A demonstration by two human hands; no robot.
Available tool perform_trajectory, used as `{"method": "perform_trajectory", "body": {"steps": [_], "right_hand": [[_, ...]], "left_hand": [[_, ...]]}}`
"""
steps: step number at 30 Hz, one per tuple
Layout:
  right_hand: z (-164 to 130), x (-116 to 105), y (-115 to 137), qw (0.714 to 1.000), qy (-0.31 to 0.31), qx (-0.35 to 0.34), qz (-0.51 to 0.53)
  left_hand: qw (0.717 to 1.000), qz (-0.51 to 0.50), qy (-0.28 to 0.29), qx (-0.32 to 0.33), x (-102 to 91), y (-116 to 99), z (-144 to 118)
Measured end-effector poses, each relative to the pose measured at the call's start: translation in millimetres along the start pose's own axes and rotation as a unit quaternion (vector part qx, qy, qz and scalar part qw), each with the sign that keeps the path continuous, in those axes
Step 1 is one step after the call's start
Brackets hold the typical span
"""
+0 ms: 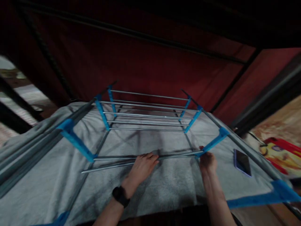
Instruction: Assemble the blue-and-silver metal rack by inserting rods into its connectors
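A rack of grey metal tubes and blue plastic brackets lies on a grey cloth. My left hand (143, 166), with a black watch (120, 196) on its wrist, is closed over a thin metal rod (105, 167). That rod's left end is loose, lying in front of a second rod (113, 157) that meets the left blue bracket (78, 143). At the rod's right end, my right hand (208, 161) is closed around the lower end of the right blue bracket (213, 142). Its fingertips are partly hidden behind the bracket.
Farther back, several metal rods (145, 115) span the other blue brackets. On the cloth (164, 185) at the right lies a phone (242, 162). A blue corner piece (279, 191) is at the near right. Red fabric (150, 72) hangs behind, and a red-and-yellow package (282, 153) sits far right.
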State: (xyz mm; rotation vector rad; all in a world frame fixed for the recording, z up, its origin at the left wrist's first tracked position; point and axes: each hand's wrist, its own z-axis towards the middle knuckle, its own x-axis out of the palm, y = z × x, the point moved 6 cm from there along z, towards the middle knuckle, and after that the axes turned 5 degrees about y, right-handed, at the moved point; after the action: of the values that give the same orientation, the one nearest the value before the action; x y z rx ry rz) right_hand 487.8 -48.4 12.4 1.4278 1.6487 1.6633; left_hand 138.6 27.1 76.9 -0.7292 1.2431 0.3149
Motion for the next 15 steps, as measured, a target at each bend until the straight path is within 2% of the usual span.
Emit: {"method": "perform_trajectory", "body": {"steps": [2,3,5,10,15], "right_hand": [[4.2,-3.5,-1.7,1.0,0.015,0.02,-0.011],[6.0,-7.1,-0.8,1.0,0.001,0.017,-0.02],[8.0,-7.3,1.7,0.998,0.012,0.009,-0.062],[0.6,1.4,9.2,0.995,0.04,0.004,-0.089],[-2.7,11.0,18.3,0.99,0.064,-0.038,-0.115]], "left_hand": [[1.0,0.004,0.011,0.005,-0.4,-2.6,-1.4],[1.0,0.008,0.013,0.006,-0.9,-3.3,-1.9],[1.0,0.015,0.012,0.011,-3.1,-4.1,-3.1],[1.0,0.025,-0.008,0.006,-10.3,-2.5,-5.7],[0.999,0.023,-0.008,0.028,-8.7,-5.2,-5.5]]}}
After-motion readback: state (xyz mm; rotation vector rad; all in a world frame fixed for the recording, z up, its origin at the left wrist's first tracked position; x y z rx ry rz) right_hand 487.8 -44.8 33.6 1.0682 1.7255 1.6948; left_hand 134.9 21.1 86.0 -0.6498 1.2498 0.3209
